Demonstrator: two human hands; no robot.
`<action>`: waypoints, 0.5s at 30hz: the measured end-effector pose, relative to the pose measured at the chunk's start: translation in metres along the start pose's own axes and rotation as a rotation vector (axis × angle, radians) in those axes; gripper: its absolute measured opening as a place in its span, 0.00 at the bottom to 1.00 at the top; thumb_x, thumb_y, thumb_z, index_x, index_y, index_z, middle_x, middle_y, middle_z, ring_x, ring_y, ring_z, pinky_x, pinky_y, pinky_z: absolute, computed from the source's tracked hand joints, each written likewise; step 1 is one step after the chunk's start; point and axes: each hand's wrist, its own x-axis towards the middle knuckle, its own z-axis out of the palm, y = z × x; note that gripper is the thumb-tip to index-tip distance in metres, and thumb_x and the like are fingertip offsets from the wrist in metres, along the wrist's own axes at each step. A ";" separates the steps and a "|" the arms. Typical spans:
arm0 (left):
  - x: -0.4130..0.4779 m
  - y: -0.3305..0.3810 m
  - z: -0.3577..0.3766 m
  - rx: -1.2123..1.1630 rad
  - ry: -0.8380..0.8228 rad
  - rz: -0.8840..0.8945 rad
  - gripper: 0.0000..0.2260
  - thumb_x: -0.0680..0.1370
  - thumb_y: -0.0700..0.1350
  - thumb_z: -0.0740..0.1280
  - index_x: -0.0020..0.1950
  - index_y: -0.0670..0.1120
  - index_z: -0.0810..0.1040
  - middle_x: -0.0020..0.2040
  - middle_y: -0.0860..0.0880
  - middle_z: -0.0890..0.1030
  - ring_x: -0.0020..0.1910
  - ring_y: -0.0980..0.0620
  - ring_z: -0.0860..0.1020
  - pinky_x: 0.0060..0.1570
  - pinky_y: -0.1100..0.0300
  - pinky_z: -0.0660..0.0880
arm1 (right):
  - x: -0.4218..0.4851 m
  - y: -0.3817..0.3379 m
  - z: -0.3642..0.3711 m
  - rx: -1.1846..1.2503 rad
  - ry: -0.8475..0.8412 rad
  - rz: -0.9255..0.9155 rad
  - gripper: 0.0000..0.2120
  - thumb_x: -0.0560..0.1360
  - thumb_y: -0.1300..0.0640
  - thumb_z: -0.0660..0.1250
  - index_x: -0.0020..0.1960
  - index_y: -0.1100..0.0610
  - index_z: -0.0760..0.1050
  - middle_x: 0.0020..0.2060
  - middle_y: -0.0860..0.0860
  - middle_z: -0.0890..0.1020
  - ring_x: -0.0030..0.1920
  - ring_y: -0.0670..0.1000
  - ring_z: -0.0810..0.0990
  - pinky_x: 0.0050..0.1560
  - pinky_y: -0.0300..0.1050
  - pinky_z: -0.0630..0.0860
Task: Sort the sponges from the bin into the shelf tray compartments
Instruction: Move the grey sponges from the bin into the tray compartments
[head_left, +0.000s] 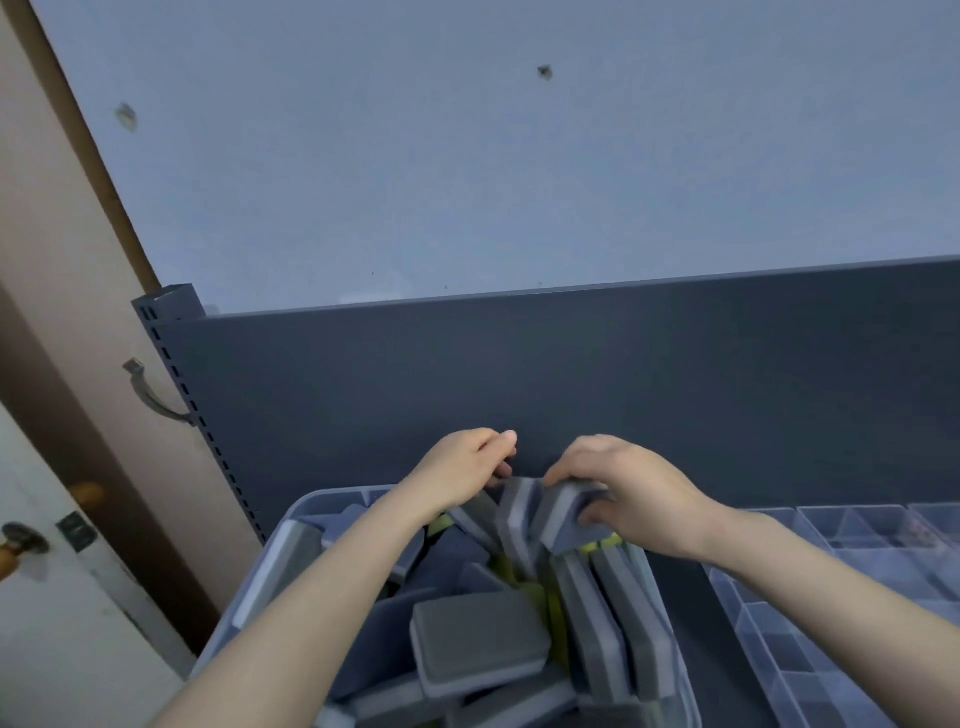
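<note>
Obs. from beside the shelf.

**Position.** The bin (270, 566) sits to the person's left, packed with sponges (478, 644). These are grey foam blocks, some showing a yellow-green layer; some lie flat and others stand on edge. The compartment tray (831, 530) lies just beside the bin on the right. Both hands work at the bin's far end, near the dark back panel (519, 374).

**Handling (judgement).** The sponges look light, soft and compressible. Their surface looks matte and unlikely to slip, and nothing here seems fragile. The best hold is probably across the 2 broad faces, squeezing lightly. They are wedged close together, so lifting 1 may drag its neighbours up with it.

**Right hand** (634, 493). It grips 1 grey sponge (563, 512) that stands above the pile. The fingers are curled over its top edge and the thumb presses the near face — a firm clamp, with the hand only as open as the sponge is thick.

**Left hand** (462, 467). The fingers are curled and the thumb tip is raised. The fingertips come down at the top edge of a leaning sponge (480, 512) next to the held one. I cannot tell whether they pinch it or only touch it.
</note>
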 end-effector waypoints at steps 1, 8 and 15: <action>-0.001 0.004 0.000 -0.058 -0.070 -0.039 0.18 0.81 0.58 0.56 0.58 0.49 0.78 0.52 0.52 0.82 0.49 0.54 0.81 0.54 0.54 0.78 | -0.002 0.000 0.001 0.005 0.005 -0.004 0.23 0.69 0.64 0.69 0.59 0.45 0.76 0.50 0.36 0.72 0.52 0.37 0.67 0.53 0.36 0.70; 0.005 -0.016 0.007 0.074 -0.172 0.020 0.10 0.75 0.45 0.70 0.55 0.49 0.79 0.52 0.51 0.80 0.49 0.53 0.80 0.46 0.57 0.81 | -0.016 0.004 -0.010 0.112 0.115 0.041 0.21 0.65 0.65 0.72 0.51 0.44 0.77 0.47 0.36 0.76 0.51 0.40 0.74 0.52 0.42 0.74; -0.006 -0.020 0.017 0.203 -0.156 -0.074 0.17 0.70 0.57 0.74 0.42 0.46 0.74 0.41 0.49 0.77 0.39 0.49 0.79 0.38 0.56 0.80 | -0.039 0.003 -0.026 0.282 0.276 0.175 0.22 0.66 0.67 0.74 0.47 0.40 0.76 0.48 0.41 0.78 0.49 0.43 0.77 0.49 0.36 0.74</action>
